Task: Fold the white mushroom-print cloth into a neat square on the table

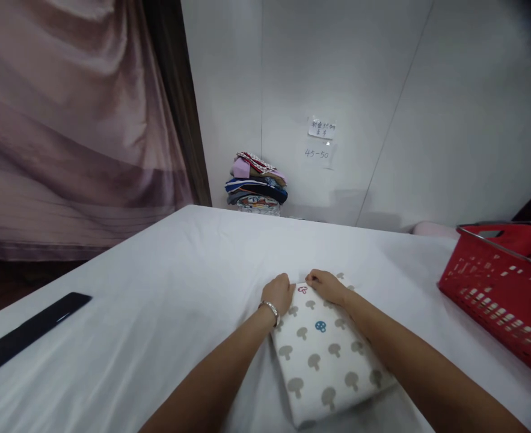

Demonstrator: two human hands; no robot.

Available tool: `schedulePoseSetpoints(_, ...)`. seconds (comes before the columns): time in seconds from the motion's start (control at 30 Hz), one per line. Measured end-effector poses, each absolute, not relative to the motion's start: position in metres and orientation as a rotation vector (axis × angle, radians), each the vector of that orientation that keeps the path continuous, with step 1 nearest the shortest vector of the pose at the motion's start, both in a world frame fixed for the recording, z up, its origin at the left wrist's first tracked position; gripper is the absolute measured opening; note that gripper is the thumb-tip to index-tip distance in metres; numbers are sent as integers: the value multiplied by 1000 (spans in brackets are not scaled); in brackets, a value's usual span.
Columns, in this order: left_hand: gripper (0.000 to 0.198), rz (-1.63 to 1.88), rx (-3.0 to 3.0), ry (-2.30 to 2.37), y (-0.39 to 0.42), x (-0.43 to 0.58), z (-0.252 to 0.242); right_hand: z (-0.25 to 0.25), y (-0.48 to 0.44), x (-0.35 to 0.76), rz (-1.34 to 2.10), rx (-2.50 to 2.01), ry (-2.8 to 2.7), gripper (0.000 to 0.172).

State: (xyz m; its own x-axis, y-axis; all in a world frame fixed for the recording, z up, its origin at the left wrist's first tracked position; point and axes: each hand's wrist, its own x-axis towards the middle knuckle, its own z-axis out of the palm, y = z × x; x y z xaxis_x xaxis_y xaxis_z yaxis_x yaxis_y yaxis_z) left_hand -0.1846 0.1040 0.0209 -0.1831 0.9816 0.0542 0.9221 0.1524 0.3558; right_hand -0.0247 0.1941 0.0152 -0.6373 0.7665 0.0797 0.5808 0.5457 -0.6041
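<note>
A folded white cloth (pixel 322 361) printed with grey mushrooms, plus a red and a blue one, lies on the white-covered table close to me. My left hand (pixel 278 293), with a silver bracelet at the wrist, is closed at the cloth's far left corner. Along the same far edge, a little to the right, my right hand (pixel 326 284) is closed on the fabric in a pinch. My right forearm crosses over the cloth's right side and hides part of it.
A red plastic basket (pixel 495 282) with a metal handle stands at the right. On the left lies a dark flat object (pixel 30 331). Beyond the table's far edge rises a stack of folded fabrics (pixel 257 183) against the wall. A pinkish curtain (pixel 76 120) hangs at the left.
</note>
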Motion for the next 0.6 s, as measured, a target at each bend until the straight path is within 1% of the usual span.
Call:
schedulePoseSetpoints(0.17, 20, 413, 1891, 2274, 107, -183, 17, 9, 188, -28, 590, -1190, -2429, 16)
schedulePoseSetpoints(0.27, 18, 395, 1918, 2275, 106, -180, 23, 9, 186, -28, 541, -1201, -2433, 16)
schedulePoseSetpoints(0.37, 17, 486, 2105, 2221, 101, -170, 33, 8, 187, -28, 522, -1230, -2424, 15)
schedulePoseSetpoints(0.43, 19, 531, 2241, 2102, 95, -160, 37, 8, 188, -28, 523, -1234, -2424, 15)
schedulePoseSetpoints(0.5, 24, 502, 2309, 1986, 89, -151, 35, 9, 189, -28, 522, -1228, -2432, 15)
schedulePoseSetpoints(0.6, 33, 462, 2332, 1937, 82, -146, 26, 12, 186, -25, 495, -1205, -2442, 17)
